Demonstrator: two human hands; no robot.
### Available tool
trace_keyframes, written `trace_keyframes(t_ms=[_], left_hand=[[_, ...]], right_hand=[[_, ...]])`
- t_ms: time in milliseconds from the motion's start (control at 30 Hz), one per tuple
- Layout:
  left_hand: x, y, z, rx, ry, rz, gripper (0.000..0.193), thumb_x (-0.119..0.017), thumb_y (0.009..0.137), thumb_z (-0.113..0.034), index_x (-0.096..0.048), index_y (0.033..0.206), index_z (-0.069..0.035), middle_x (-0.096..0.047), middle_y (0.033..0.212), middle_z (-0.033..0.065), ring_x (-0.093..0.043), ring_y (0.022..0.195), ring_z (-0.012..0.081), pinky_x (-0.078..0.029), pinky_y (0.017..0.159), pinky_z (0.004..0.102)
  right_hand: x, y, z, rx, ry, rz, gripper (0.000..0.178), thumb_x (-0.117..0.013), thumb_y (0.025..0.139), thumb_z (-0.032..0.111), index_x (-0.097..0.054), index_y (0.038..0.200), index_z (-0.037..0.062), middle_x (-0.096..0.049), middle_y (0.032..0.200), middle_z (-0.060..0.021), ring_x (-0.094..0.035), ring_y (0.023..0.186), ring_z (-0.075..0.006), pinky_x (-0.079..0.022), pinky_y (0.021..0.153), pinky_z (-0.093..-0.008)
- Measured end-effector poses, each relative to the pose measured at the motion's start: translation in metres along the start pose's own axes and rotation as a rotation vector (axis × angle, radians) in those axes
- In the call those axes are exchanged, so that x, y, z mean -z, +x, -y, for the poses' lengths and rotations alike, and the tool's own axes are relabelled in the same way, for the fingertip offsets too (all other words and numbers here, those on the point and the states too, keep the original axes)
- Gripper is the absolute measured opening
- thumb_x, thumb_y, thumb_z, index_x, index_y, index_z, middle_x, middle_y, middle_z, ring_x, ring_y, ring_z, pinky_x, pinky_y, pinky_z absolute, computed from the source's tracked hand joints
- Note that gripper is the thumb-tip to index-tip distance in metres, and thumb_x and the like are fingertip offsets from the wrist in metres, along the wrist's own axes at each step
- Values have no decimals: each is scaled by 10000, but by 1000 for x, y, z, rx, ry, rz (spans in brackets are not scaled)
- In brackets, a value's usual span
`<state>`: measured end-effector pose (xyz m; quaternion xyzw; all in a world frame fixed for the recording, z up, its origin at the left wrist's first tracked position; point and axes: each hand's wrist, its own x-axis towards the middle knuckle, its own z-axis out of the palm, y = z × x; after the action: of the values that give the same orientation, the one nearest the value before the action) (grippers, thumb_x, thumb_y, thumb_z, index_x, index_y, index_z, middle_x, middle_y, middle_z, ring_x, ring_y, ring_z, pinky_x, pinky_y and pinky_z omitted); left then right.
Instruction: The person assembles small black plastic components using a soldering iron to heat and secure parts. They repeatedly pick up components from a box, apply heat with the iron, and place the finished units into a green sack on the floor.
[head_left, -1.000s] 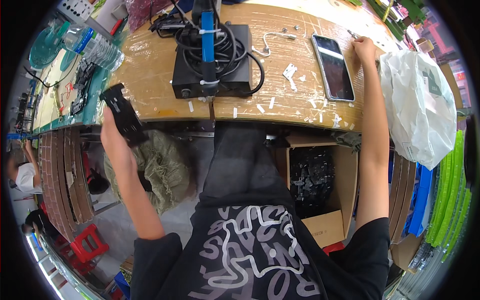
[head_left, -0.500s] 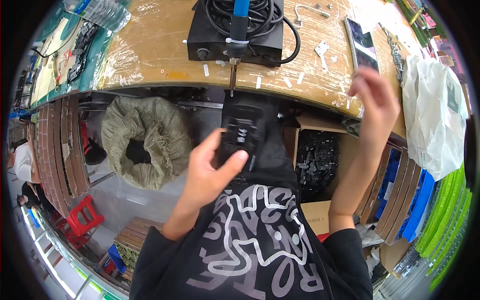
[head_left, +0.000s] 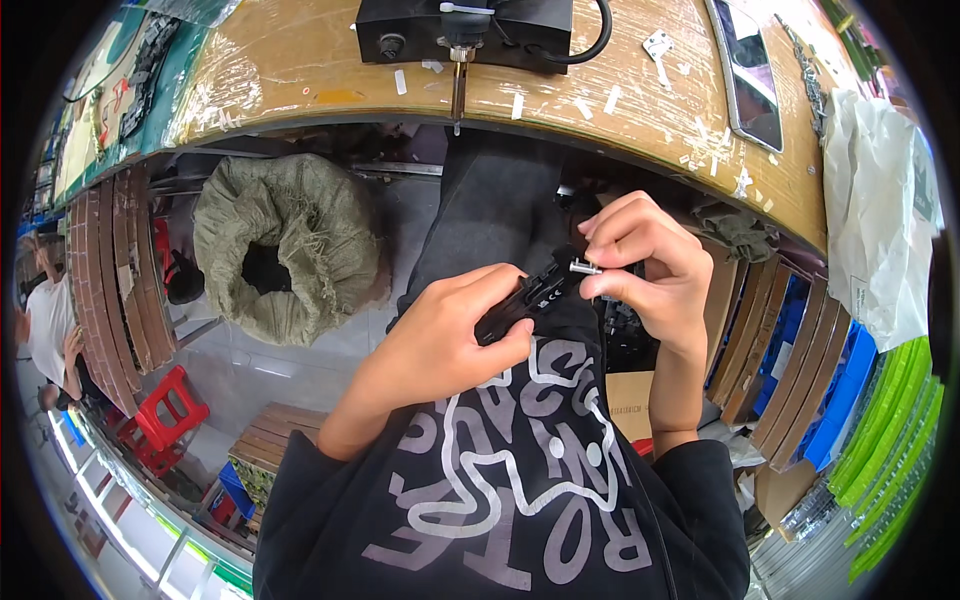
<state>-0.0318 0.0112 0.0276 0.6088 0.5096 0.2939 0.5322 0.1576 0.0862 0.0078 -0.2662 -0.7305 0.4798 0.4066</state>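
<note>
My left hand (head_left: 440, 330) is closed round a black plastic part (head_left: 532, 300) with small pale markings, held above my lap. In the fingertips of my right hand (head_left: 655, 262) is a small silver metal pin (head_left: 584, 267). The pin is close to the right end of the black part; I cannot tell whether they touch. Beyond both hands, a tool with a narrow metal tip, like a soldering iron (head_left: 459, 88), juts over the table's front edge, apart from them.
The worktable (head_left: 300, 75) carries a black box (head_left: 410, 35), a phone (head_left: 752, 80) and white scraps. Below it, a rolled-open woven sack (head_left: 215, 250) stands at left. A white bag (head_left: 875, 220) hangs at right, above blue bins (head_left: 840, 390). A red stool (head_left: 172, 410) is lower left.
My right hand has come down from the table edge to the black part, the silver pin now visible in it. My left hand has moved right and tilted the part. The view has shifted.
</note>
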Motion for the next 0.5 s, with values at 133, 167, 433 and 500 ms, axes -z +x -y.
trace_keyframes(t_ms=[133,167,433,500], left_hand=[[-1,0,-2,-15,43,5,174,-569,683,-78,-478,792,24,-484,679,139,-484,548,296,-384,499,336],[-1,0,-1,-37,62,11,174,-570,682,-79,-479,790,23,-487,682,140,-488,553,301,-387,500,340],[-5,0,3,-126,145,10,172,-573,666,-82,-492,785,12,-508,698,128,-510,576,313,-404,496,357],[-5,0,2,-131,184,19,166,-571,662,-83,-495,781,5,-512,700,119,-515,580,305,-409,496,354]], right_hand=[[-1,-2,-1,-29,61,12,197,-727,560,13,-539,616,5,-562,678,-68,-529,655,-167,-443,634,-281],[-1,-3,-2,-38,79,8,194,-724,565,8,-536,614,3,-558,676,-70,-532,658,-165,-452,639,-280],[3,-11,-2,-241,304,66,171,-704,617,-15,-538,656,-1,-533,732,-72,-553,701,-152,-470,643,-263],[5,-11,0,-293,315,91,175,-700,619,-17,-530,656,-4,-521,726,-76,-548,703,-158,-484,666,-297]])
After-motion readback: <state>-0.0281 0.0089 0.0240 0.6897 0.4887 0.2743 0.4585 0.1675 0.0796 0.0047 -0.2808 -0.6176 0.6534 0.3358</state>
